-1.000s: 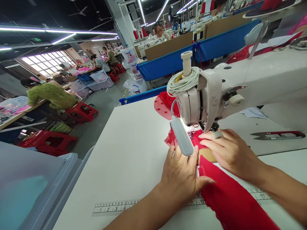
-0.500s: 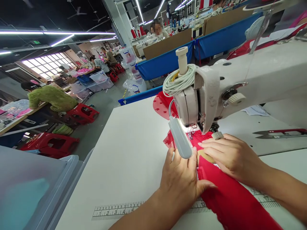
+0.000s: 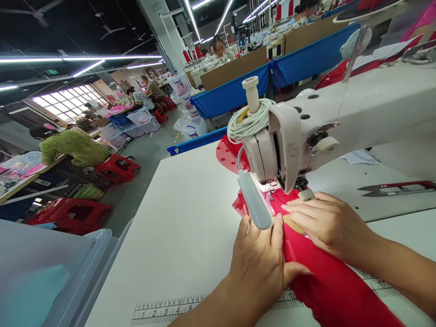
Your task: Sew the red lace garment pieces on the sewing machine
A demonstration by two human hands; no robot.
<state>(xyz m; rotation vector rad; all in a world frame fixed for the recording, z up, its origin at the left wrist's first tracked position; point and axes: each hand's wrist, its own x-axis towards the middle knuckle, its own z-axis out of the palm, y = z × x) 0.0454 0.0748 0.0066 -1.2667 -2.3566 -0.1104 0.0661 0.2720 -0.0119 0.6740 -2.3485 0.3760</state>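
Observation:
A strip of red fabric [image 3: 327, 281] runs from the lower right up under the head of a white sewing machine [image 3: 340, 118]. My left hand [image 3: 262, 263] lies flat on the table at the fabric's left edge, fingers stretched toward the needle and thumb resting on the cloth. My right hand [image 3: 327, 222] presses flat on the fabric just right of the presser foot, fingers pointing left. A white lamp [image 3: 254, 200] hangs over my left fingertips. More red cloth [image 3: 228, 154] lies behind the machine.
Red-handled thread snips [image 3: 395, 187] lie on the white table [image 3: 184, 218] at the right. A printed ruler [image 3: 163, 309] runs along the near edge. A translucent plastic bin [image 3: 44, 272] stands at lower left. Other people sit at benches with red stools [image 3: 116, 165] beyond.
The view has shifted slightly. My hands stay flat on the red fabric near the needle, and more cloth now lies between them.

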